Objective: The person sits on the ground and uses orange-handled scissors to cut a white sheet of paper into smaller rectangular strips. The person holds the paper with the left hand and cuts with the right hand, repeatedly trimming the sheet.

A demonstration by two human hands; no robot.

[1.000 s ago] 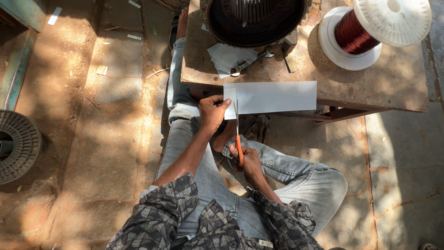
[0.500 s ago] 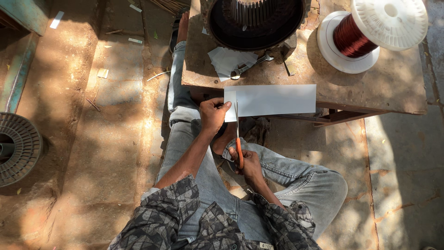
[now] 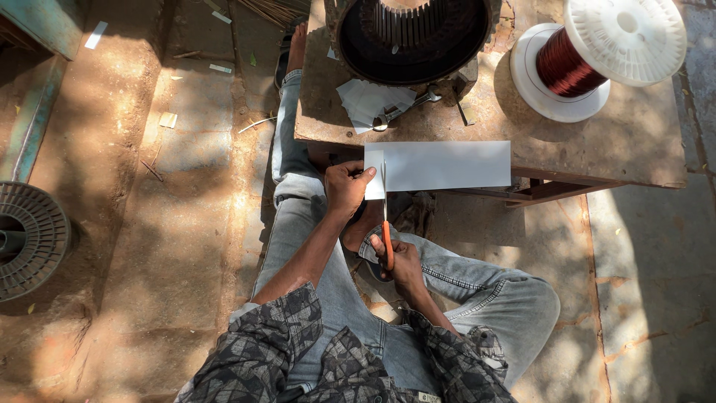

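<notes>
The white sheet [image 3: 447, 165] juts past the near edge of the low bench [image 3: 634, 149], over the person's lap, so the blades have free air above and below it; the scissors [image 3: 385, 224], orange-handled, stand nearly square to its long edge, blades partway into the sheet near its left end, parting off a narrow strip; the left hand [image 3: 347, 188] pinches that strip end, thumb on top, keeping the paper taut and level for the cut; the right hand [image 3: 403, 261] is closed through the handles, low by the knee; behind the sheet lie paper scraps [image 3: 369, 101] and a spanner [image 3: 403, 110], then a motor stator [image 3: 410, 37] and a spool of copper wire [image 3: 589, 60], all within reach
</notes>
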